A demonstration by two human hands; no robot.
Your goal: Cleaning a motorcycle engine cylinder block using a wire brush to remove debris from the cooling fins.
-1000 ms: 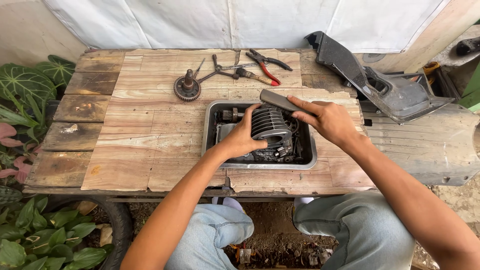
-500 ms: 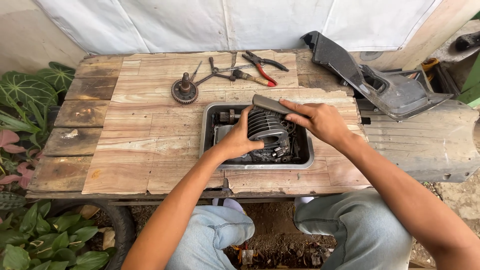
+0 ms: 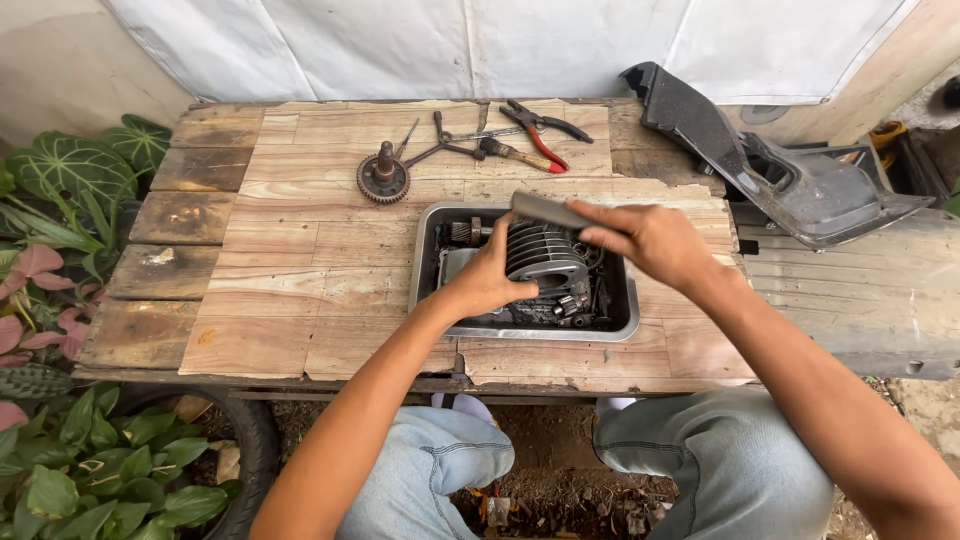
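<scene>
**Flat tool drawn across the finned cylinder in the tray**

Compared with a second ago, my right hand (image 3: 655, 240) has carried the flat grey tool (image 3: 548, 209) leftward, so its tip now reaches past the upper left edge of the finned engine cylinder (image 3: 545, 255); I read this as a stroke across the cylinder's top face, cleaning or smoothing it. The right hand is closed around the tool's near end, fingers wrapped on it. My left hand (image 3: 490, 280) has stayed put, curled against the cylinder's left side and steadying it, not lifting it.

The cylinder sits just right of frame centre inside a shallow metal tray (image 3: 430, 260) on the wooden worktop (image 3: 300, 300). Around it in the tray lie small dark greasy parts, a toothed piece at the upper left corner and bolts at the lower right. Above the tray, on the worktop, lie a gear on a shaft (image 3: 383, 178) and red-handled pliers (image 3: 545, 125).
</scene>
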